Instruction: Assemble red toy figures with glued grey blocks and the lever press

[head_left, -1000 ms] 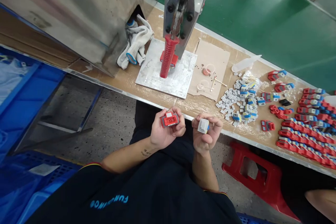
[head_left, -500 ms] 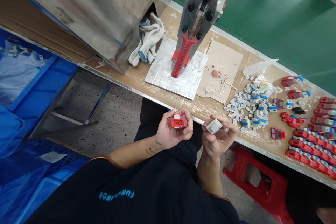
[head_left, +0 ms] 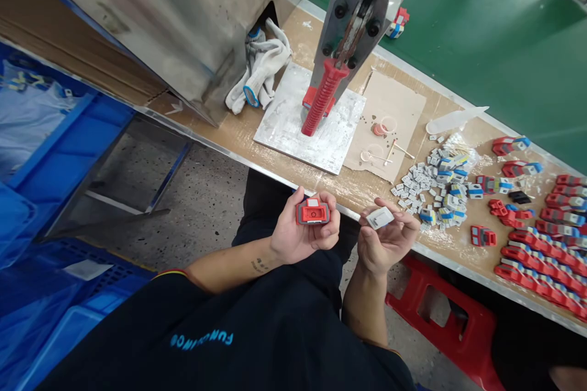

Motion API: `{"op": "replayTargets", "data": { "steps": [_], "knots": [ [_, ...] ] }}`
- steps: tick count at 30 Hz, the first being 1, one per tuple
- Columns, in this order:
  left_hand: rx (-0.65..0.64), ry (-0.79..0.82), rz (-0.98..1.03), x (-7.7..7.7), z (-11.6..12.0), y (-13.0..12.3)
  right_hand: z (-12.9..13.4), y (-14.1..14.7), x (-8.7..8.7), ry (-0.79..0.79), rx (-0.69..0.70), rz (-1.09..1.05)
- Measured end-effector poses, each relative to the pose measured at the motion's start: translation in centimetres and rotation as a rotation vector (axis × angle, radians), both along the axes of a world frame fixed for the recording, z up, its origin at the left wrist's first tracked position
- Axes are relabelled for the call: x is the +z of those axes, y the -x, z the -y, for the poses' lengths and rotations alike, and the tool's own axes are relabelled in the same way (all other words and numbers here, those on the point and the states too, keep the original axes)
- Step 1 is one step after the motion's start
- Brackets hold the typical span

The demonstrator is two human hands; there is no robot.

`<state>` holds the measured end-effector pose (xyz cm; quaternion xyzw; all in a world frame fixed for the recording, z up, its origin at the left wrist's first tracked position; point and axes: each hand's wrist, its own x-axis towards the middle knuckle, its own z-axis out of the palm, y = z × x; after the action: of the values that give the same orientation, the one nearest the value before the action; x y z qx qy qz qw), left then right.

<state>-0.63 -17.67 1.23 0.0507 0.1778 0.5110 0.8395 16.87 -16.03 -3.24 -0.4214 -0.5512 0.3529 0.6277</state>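
Note:
My left hand (head_left: 293,235) is closed around a small red and grey plastic toy part (head_left: 314,213), its hollow recess facing up toward me. Between the fingertips of my right hand (head_left: 386,238) is a flat white-grey plastic piece (head_left: 380,217), held at a tilt. The two parts are apart, both just in front of the table edge. Beyond my hands stands a hand press with a red handle (head_left: 325,98) over a metal plate (head_left: 284,125). A red part (head_left: 310,95) sits under the press, partly hidden by the handle.
Small grey pieces (head_left: 415,186) lie heaped at the right, and rows of red toy vehicles (head_left: 541,256) stand farther right. Cardboard (head_left: 403,104) carries a small red cup (head_left: 380,129) and swabs. White gloves (head_left: 268,67) lie beside a metal housing (head_left: 183,24). A red stool (head_left: 440,317) is below.
My right hand has moved slightly right, and the white-grey piece has turned a little in its fingers. My left hand keeps its hold on the red and grey part. The view has shifted slightly.

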Motion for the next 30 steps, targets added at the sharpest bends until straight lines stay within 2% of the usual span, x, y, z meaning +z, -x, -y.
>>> {"op": "replayTargets", "data": {
  "steps": [9, 18, 27, 30],
  "knots": [
    [0.017, -0.029, -0.010, 0.14, 0.16, -0.19, 0.16, -0.40, -0.12, 0.018, 0.024, -0.037],
    [0.035, -0.109, -0.079, 0.11, 0.44, -0.38, -0.14, -0.60, -0.50, 0.003, -0.012, 0.001],
    [0.040, -0.173, -0.085, 0.25, 0.64, -0.38, -0.22, -0.61, -0.38, -0.014, 0.053, -0.047],
    [0.042, -0.183, -0.084, 0.06, 0.67, -0.32, -0.47, -0.94, -0.56, -0.033, 0.028, -0.008]
  ]
}}
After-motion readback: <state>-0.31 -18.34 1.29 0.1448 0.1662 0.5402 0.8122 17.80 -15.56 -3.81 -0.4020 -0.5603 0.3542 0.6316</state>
